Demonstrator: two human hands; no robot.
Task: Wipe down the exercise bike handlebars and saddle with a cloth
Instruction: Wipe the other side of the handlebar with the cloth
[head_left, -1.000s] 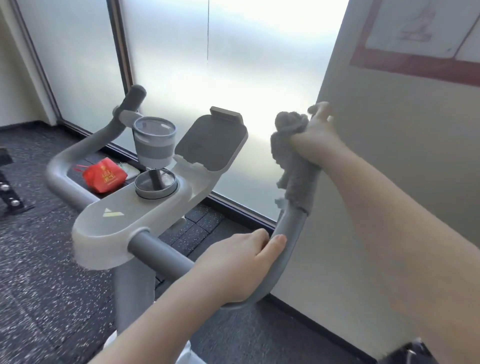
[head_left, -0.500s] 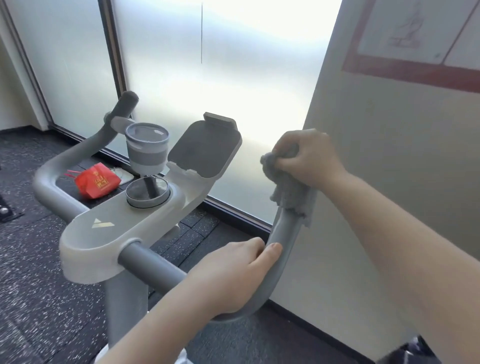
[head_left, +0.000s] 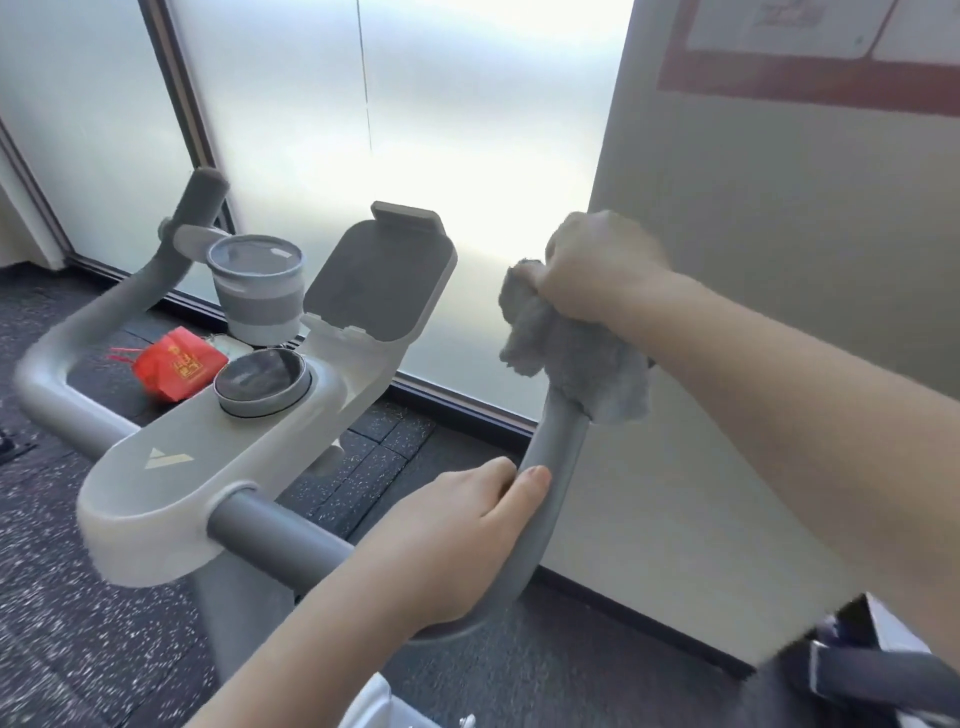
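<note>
The exercise bike's grey handlebar (head_left: 550, 462) curves up on the right side. My right hand (head_left: 592, 265) grips a grey cloth (head_left: 576, 358) wrapped round the upper end of that right bar, hiding its tip. My left hand (head_left: 457, 540) holds the lower bend of the same bar, thumb lying along it. The left handlebar (head_left: 78, 332) rises at the far left, bare. The saddle is out of view.
The bike's pale console (head_left: 208, 457) carries a round dial (head_left: 262, 382), a grey cup (head_left: 257, 286) and a tilted tablet holder (head_left: 379, 275). A red packet (head_left: 176, 364) lies on the dark speckled floor. A wall (head_left: 753, 312) stands close on the right, frosted windows ahead.
My right hand has slid the cloth down from the bar's tip by a hand's width. My left hand has kept its hold on the lower bend.
</note>
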